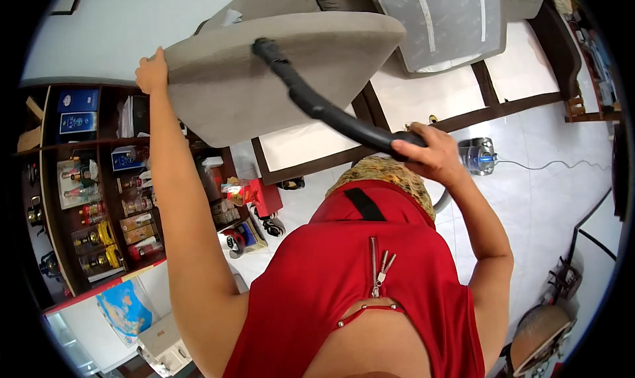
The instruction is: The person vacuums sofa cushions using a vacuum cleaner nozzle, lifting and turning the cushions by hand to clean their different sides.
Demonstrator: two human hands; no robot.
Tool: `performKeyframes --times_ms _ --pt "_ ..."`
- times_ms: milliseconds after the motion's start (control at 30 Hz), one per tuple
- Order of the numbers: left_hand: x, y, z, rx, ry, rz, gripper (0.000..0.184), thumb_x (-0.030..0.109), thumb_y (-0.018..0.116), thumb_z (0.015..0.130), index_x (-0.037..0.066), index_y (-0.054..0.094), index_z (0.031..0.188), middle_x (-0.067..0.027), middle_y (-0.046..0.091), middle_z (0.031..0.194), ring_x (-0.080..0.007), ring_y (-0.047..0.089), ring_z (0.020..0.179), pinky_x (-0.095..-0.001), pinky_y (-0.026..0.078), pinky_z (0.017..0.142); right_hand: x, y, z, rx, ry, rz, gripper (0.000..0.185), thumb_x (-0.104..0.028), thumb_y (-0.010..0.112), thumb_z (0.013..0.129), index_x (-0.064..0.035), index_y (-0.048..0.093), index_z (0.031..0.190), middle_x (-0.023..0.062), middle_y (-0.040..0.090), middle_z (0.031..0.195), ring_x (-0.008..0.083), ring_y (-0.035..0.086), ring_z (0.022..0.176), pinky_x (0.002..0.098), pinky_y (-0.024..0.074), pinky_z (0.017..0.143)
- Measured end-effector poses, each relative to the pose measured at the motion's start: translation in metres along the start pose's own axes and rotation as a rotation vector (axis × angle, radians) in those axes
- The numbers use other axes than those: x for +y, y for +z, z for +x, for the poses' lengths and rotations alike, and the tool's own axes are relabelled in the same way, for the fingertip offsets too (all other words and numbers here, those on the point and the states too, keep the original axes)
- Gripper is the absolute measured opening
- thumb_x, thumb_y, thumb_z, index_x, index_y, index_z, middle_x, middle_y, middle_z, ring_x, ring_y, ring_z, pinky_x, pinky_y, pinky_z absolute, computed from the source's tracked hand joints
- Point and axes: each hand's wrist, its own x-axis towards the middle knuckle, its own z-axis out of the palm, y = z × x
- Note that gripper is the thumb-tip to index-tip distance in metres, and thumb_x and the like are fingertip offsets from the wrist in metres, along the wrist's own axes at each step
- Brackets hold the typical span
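Note:
My left hand (153, 72) grips the left edge of a grey-beige sofa cushion (225, 107), which is held up and tilted above the sofa frame. In my right hand (433, 156) is the black handle of a vacuum cleaner wand (331, 117), fingers wrapped round it. The wand's small head (264, 47) touches the cushion near its upper edge. Right of that hand, the vacuum cleaner (477, 156) stands on the tiled floor, its silver body showing a blue part. Its grey hose runs partly hidden behind my right wrist.
A wooden sofa frame (456, 122) with white panels lies ahead. Another cushion (443, 27), underside showing, leans at the back. On the left stands a dark shelf unit (106, 143) full of boxes and bottles. A thin cord (555, 163) crosses the floor. A chair (539, 338) is at lower right.

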Motion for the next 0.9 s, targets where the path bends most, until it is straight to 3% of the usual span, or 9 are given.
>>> performKeyframes --times_ms 200,267,433,633,733,900 --pt "-0.016 0.01 0.017 -0.012 0.022 -0.014 0.088 0.075 0.055 0.077 0.012 0.055 0.139 -0.0225 0.053 0.138 -0.0423 0.05 0.125 -0.0523 0.041 0.104 0.059 -0.015 -0.072 -0.101 0.321 -0.084 0.079 -0.008 0.078 0.062 -0.0335 0.057 0.133 0.0103 0.063 0.107 0.0315 0.067 0.081 0.0381 0.0557 0.067" --pt "-0.016 0.006 0.016 -0.027 0.011 -0.004 0.09 0.076 0.055 0.077 0.01 0.055 0.138 -0.0232 0.052 0.138 -0.0424 0.051 0.125 -0.0518 0.041 0.104 0.071 -0.014 -0.092 -0.185 0.52 -0.123 0.078 -0.004 0.074 0.064 -0.0305 0.056 0.136 0.0108 0.063 0.099 0.0314 0.066 0.08 0.0403 0.0542 0.064" --pt "-0.043 0.018 0.032 -0.029 0.057 0.025 0.091 0.076 0.053 0.079 0.006 0.054 0.138 -0.0252 0.054 0.136 -0.0417 0.051 0.125 -0.0502 0.04 0.105 0.043 -0.03 -0.111 -0.015 0.451 -0.01 0.078 -0.008 0.076 0.062 -0.0246 0.057 0.136 0.0096 0.063 0.094 0.0304 0.065 0.078 0.039 0.0533 0.063" --pt "-0.056 0.012 0.026 -0.033 0.072 -0.049 0.085 0.068 0.056 0.08 0.004 0.055 0.136 -0.0249 0.055 0.134 -0.0397 0.052 0.123 -0.048 0.04 0.103 0.009 -0.024 -0.045 0.074 0.21 0.133 0.078 -0.01 0.08 0.058 -0.0285 0.062 0.131 0.0098 0.063 0.102 0.0282 0.066 0.082 0.0369 0.0548 0.067" --pt "-0.064 0.013 0.026 -0.013 0.101 -0.039 0.083 0.067 0.057 0.08 0.004 0.057 0.133 -0.0251 0.057 0.132 -0.0396 0.054 0.121 -0.0479 0.041 0.102 0.029 -0.016 -0.048 0.061 0.232 0.2 0.077 -0.01 0.079 0.058 -0.0289 0.062 0.131 0.0103 0.063 0.102 0.0286 0.066 0.083 0.037 0.0549 0.068" --pt "-0.079 0.012 0.024 -0.03 0.081 -0.085 0.077 0.064 0.06 0.08 0.003 0.061 0.127 -0.0225 0.061 0.127 -0.0386 0.057 0.116 -0.0471 0.043 0.098 0.072 -0.03 -0.102 0.203 0.543 0.165 0.075 -0.003 0.073 0.065 -0.0192 0.056 0.136 0.0134 0.065 0.112 0.0291 0.068 0.091 0.0355 0.0547 0.078"
